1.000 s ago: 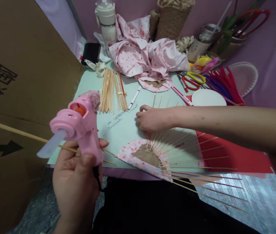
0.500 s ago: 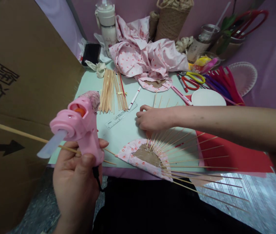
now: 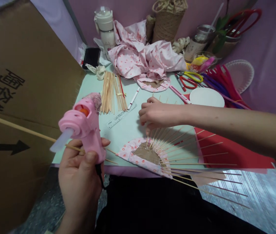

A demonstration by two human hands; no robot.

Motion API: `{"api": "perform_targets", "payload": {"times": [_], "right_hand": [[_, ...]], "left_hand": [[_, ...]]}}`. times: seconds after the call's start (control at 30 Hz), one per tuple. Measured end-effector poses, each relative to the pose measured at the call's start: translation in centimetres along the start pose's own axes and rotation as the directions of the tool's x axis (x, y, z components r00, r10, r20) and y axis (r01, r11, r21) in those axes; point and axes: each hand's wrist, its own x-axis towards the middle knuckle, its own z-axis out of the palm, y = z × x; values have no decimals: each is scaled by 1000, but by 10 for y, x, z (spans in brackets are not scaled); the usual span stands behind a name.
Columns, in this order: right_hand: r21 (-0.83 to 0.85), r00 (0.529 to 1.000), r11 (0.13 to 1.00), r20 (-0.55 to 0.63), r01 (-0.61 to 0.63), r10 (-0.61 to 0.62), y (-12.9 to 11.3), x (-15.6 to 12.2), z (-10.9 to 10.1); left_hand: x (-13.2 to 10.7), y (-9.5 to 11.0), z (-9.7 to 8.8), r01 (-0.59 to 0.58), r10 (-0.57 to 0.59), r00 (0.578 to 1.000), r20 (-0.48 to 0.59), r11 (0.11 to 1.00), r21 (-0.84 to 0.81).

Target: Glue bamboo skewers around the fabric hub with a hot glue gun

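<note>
My left hand [image 3: 79, 182] is wrapped round a pink hot glue gun [image 3: 92, 139]; a whitish glue stick [image 3: 63, 139] pokes out of its back. Wooden sticks [image 3: 30, 131] also run through this hand's fingers. On the table's near side lies a half-round, floral fabric-covered piece [image 3: 138, 162] with bare brown cardboard in its middle. Many thin sticks [image 3: 201, 164] fan out from it to the right. Over the upper end of this fan, my right hand [image 3: 153, 113] has its fingers curled down on one thin stick [image 3: 148, 141], with the thumb near the cardboard. The fingertips are partly hidden.
Behind lie bundled sticks [image 3: 107, 94], a clear ruler [image 3: 120, 115], a marker [image 3: 133, 98], a pink cutter [image 3: 179, 95], scissors [image 3: 189, 81] and crumpled floral fabric [image 3: 147, 55]. A cardboard box [image 3: 13, 97] stands at the left. Red paper [image 3: 216, 149] lies under the sticks at right.
The view has shifted slightly. My left hand with the glue gun appears a little further right and lower. My right hand stays at the same stick, its fingers slightly shifted.
</note>
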Motion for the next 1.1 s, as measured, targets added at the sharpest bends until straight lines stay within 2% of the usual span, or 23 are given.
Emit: {"api": "perform_targets", "payload": {"times": [0.1,0.17,0.2,0.27,0.37,0.47,0.53,0.6,0.7,0.8,0.83,0.87,0.93,1.0,1.1], "right_hand": [[115,982,989,-155,-89,107,-18,-17,-7],[290,947,953,-270,-90,172,-36,-30,-8],[401,918,913,-331,-73,219,-47,-35,-7],[621,829,784,-422,-32,368,-69,-43,-1],[855,717,517,-387,45,579,-99,-45,12],[944,641,271,-326,187,695,-121,-40,24],[947,598,156,-299,279,743,-132,-36,28],[930,549,88,-284,356,786,-141,-33,31],[897,435,76,-284,435,854,-152,-30,34],[889,293,147,-293,433,910,-157,-29,38],[890,260,171,-300,422,918,-158,-30,40],[891,239,190,-307,412,921,-159,-30,42],[892,235,195,-310,408,921,-160,-30,47],[883,241,164,-292,441,925,-160,-29,54],[848,214,111,-254,518,943,-161,-30,65]], "left_hand": [[2,-5,5,-65,65,998,12,998,17],[4,-11,11,-110,109,992,63,994,22],[5,-15,16,-126,123,987,101,992,21],[6,-23,26,-150,146,972,186,989,7],[5,-34,41,-180,178,935,306,983,-23],[1,-40,51,-186,180,901,396,982,-23],[-4,-41,54,-184,169,887,430,983,-7],[-9,-40,56,-197,168,872,460,980,15],[-17,-37,57,-248,201,835,513,968,24],[-21,-36,57,-280,227,791,569,960,6],[-21,-36,56,-284,225,773,593,959,6],[-22,-36,55,-287,221,755,618,958,7],[-23,-37,54,-283,205,724,658,959,13],[-25,-39,54,-256,177,706,685,967,14],[-27,-40,54,-209,120,672,731,977,32]]}}
